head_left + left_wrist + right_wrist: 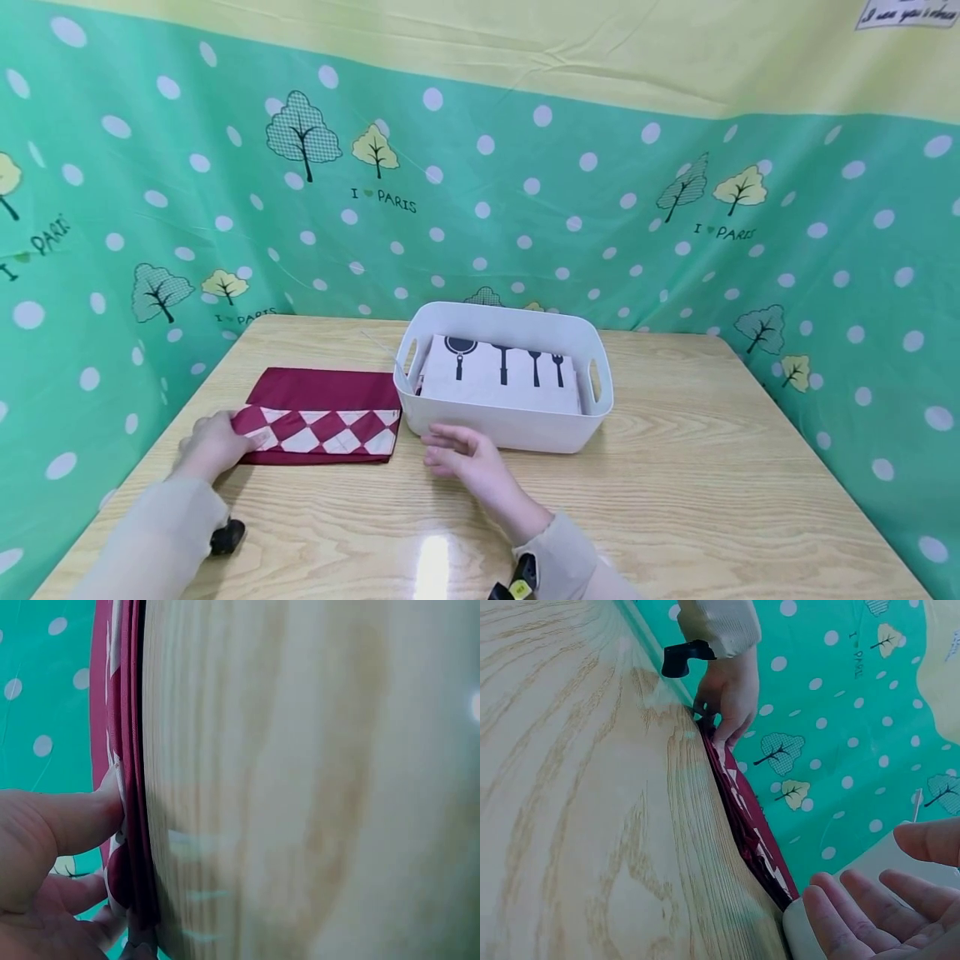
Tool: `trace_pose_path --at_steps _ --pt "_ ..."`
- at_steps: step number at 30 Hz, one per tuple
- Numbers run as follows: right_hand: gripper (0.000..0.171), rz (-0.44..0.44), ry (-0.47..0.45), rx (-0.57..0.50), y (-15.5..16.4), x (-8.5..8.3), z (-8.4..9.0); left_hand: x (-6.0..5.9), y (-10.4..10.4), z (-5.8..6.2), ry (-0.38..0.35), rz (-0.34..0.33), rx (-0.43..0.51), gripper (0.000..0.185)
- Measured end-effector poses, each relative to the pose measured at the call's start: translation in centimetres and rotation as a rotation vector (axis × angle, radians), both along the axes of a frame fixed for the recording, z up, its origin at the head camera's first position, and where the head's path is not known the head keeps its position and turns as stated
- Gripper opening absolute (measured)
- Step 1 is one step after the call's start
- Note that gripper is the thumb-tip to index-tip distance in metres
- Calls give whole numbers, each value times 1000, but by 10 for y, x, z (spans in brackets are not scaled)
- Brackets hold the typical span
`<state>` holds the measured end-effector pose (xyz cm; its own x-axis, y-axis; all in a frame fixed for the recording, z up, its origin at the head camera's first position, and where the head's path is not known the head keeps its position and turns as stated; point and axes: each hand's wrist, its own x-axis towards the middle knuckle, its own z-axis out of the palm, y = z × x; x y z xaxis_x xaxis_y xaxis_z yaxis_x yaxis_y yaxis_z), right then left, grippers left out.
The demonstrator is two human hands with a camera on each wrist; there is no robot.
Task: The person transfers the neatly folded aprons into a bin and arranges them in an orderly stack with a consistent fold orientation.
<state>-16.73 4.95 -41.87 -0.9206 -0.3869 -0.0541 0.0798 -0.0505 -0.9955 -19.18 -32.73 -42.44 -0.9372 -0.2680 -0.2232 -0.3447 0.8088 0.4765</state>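
Note:
A folded maroon cloth [330,388] with a band of maroon and white diamonds lies flat on the left of the table. My left hand [212,443] grips its left end, the thumb on top of the diamond band and the fingers at the edge, as the left wrist view shows. Beside the cloth stands a white plastic basket [502,427] with handle holes. Inside it is a folded white cloth [487,387] printed with black kitchen tools. My right hand [471,463] is held in front of the basket's near left corner, fingers loosely spread and holding nothing.
The light wood table [697,483] runs under everything. A green and yellow curtain [525,200] with dots and trees hangs round the back and sides. A thin pale strip [388,353] sticks out over the basket's left rim.

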Motion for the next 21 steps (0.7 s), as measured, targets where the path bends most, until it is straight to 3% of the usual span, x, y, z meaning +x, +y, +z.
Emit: trace_pose_path --at_steps 12,21 --pt "46 -3 -28 -6 -3 1 -3 13 0 0 5 7 6 82" --pt "48 -6 -41 -14 -6 3 -6 19 -3 -3 33 -33 -31 80"
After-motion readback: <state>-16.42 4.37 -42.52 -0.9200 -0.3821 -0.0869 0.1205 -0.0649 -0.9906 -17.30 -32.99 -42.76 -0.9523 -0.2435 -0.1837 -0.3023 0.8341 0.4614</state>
